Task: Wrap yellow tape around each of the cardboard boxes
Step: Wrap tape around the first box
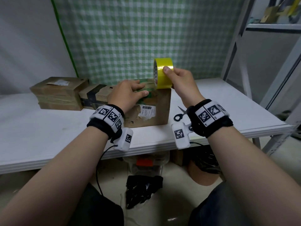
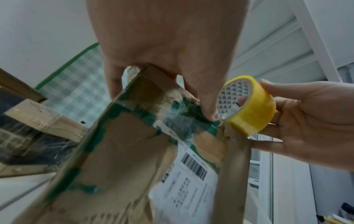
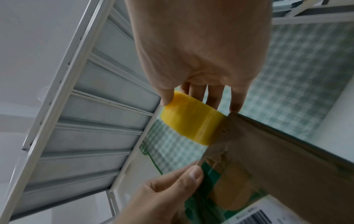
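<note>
Yellow tape (image 1: pixel 163 72) is sitting in our right hand (image 1: pixel 182 84) — thumb on the outer face, a finger through the core, the roll resting at the top right corner of the box (image 1: pixel 146 110). We are pressing our left hand (image 1: pixel 126 93) flat on the box top, fingers extended over torn green tape. Standing on the white table (image 1: pixel 48 136), the box is showing a barcode label (image 1: pixel 147 111) on its front. Two more boxes (image 1: pixel 65 93) are lying to its left; scissors (image 1: pixel 180 114) are lying to its right.
</note>
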The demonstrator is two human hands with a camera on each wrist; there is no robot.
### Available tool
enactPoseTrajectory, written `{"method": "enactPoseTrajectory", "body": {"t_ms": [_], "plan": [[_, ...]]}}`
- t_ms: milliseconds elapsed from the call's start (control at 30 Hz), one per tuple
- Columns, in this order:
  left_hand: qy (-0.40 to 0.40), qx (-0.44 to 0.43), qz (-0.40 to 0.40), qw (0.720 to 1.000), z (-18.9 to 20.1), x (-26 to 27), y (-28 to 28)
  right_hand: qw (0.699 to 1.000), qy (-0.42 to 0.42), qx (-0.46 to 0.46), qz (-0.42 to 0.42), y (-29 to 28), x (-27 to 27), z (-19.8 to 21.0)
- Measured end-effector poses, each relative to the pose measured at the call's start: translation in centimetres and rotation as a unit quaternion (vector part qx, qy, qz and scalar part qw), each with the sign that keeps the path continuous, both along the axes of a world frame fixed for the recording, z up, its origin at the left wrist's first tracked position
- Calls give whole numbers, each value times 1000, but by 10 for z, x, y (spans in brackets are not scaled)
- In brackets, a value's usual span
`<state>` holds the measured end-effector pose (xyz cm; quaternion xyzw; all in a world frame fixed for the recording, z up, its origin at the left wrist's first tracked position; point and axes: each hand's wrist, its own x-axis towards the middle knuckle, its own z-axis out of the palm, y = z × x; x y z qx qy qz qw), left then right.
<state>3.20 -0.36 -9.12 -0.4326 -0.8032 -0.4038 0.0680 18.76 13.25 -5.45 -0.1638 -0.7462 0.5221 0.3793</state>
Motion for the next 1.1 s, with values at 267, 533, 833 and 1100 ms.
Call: {"method": "enactPoseTrajectory", "body": {"t_ms": [267,533,833,1100], "plan": [[25,51,35,998,-7,1,2,1000,-12,-12,0,-13,-2,10],[6,70,37,997,-9,3,0,996,-24,-70,54,-18,24,15],[-21,66,30,997,-5,5,0,985,-85,-125,87,-22,36,2],[-20,16,18,1000,-4,12,-8,980,-156,-122,33,-19,26,-18]]}}
